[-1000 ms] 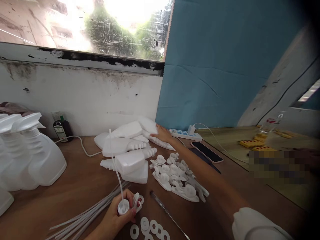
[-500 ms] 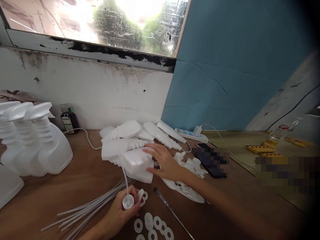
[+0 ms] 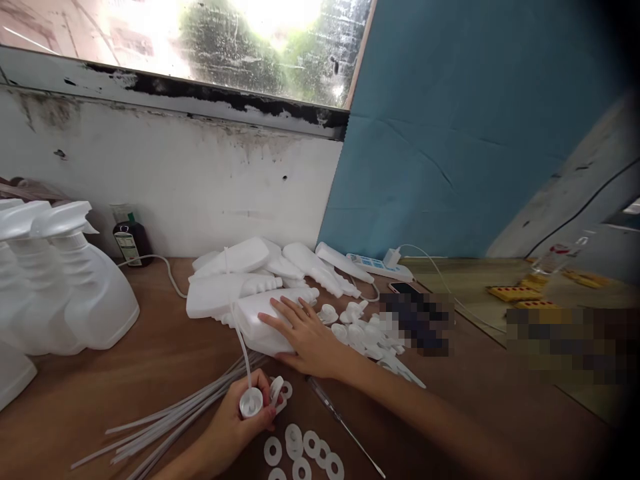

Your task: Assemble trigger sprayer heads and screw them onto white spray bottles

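1. We locate the bottle on its side beyond the screwdriver and to its left, neck end pointing right.
2. Our right hand is spread, fingers laid over the bottle's body, not wrapped round it.
3. We judge the bottle light, thin-walled and slightly springy; its smooth faces may slip. We would grip it at the narrower, ribbed neck end, squeezing gently.
4. Left of the screwdriver, our left hand pinches the spray head, its tube rising upward.
5. We judge the spray head stiff and the tube flexible, easily kinked; we would hold by the round collar.
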A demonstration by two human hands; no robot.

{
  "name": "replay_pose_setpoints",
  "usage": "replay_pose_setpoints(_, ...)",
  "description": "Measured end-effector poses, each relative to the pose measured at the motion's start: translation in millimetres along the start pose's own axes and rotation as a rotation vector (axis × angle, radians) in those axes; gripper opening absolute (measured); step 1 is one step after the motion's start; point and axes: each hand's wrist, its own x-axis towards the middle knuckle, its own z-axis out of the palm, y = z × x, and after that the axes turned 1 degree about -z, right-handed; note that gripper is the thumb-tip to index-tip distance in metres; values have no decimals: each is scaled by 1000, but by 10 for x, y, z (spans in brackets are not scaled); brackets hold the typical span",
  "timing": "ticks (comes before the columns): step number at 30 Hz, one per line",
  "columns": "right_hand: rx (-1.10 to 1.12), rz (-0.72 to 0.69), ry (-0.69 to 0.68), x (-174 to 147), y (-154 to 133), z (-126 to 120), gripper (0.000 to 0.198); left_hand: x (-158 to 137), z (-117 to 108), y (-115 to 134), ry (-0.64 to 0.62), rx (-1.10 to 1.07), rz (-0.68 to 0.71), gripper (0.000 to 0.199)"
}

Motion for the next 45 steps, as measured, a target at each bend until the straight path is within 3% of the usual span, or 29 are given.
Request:
replay_pose_setpoints(10, -11, 15, -23, 36, -25, 48, 81, 7, 4, 7, -14, -3, 15, 38)
replay_pose_setpoints(13, 22, -6, 38, 15, -41, 8, 76, 4, 4, 1, 0, 21, 12, 38)
replay_pose_setpoints(18, 429, -8, 282, -68, -245, -258, 49, -31, 29, 55, 38, 96, 42, 35)
replay_pose_setpoints(21, 718, -23, 133, -123, -436, -354, 29, -60, 62, 120, 81, 136, 58, 33)
replay_pose_setpoints(23, 827, -82, 68, -140, -535, -318, 23, -70, 80, 149, 137, 142, 40, 31)
replay_pose_setpoints(26, 916, -81, 143, -130, -611, -169, 19, -67, 88, 149, 174, 138, 13, 28)
replay_pose_setpoints(29, 974, -37, 216, -107, -642, -37, 17, -49, 82, 120, 113, 144, 30, 18)
replay_pose_setpoints(34, 952, 2, 313, -133, -703, 68, 15, -25, 85, 108, 65, 89, 24, 13)
replay_pose_setpoints(41, 722, -103, 420, -169, -760, 169, 14, -24, 97, 180, 56, 9, -6, 19)
replay_pose_setpoints(45, 695, -36, 479, -130, -798, 222, 15, -14, 94, 173, 105, 26, -22, 19)
